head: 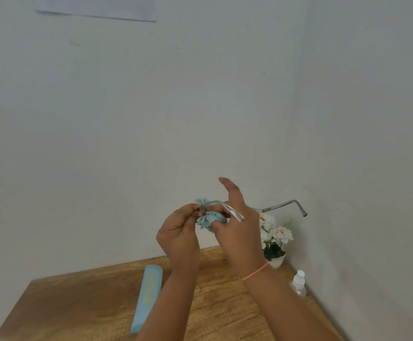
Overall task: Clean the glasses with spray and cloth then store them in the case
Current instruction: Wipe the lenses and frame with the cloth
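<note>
Hands meet mid-air above the wooden bench [77,303]: left hand [179,232] pinches the frame corner, right hand [239,230] squeezes the crumpled pale-blue cloth [210,220] against the clear-framed glasses [280,206]. Open temples stick out rightwards (only one pinch steadying it all), so hard rubbing could twist the frame or drop it.

The cloth [210,221] is pale blue, like the case [147,297] — which carries faint yellow lettering. The glasses [281,206] have a clear, greyish frame. The desk [77,308] shows warm brown wood grain. The spray bottle [299,283] is clear with a white cap. The flowers [275,233] are white with yellow centres and green leaves — a coral-pink band [254,271] circles the wrist of the right hand [239,232].
</note>
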